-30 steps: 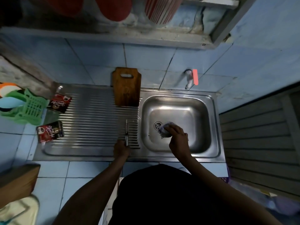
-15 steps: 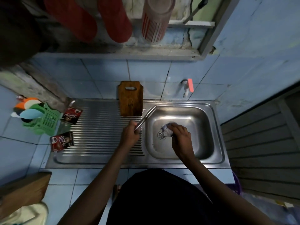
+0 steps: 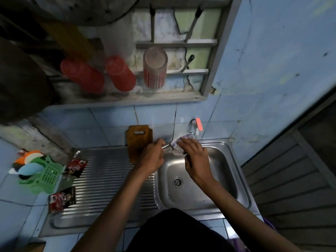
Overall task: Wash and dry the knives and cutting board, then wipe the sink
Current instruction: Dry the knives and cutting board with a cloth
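the left hand [image 3: 152, 157] grips the handle end of a knife [image 3: 166, 146], which a second ago lay on the ribbed drainboard [image 3: 109, 179] and is now lifted over the back rim of the sink basin [image 3: 227, 171]. the right hand [image 3: 195, 160], earlier down by the drain [image 3: 177, 181] with the cloth bunched in it, has come up and now pinches the checked cloth [image 3: 181, 142] around the blade just below the tap [image 3: 195, 126]; most of the blade is hidden in the cloth. the wooden cutting board [image 3: 139, 140] leans against the blue tiles behind the drainboard, as before, just left of the left hand. two red sachets [image 3: 62, 199] lie at the drainboard's left edge beside a green basket [image 3: 47, 177].
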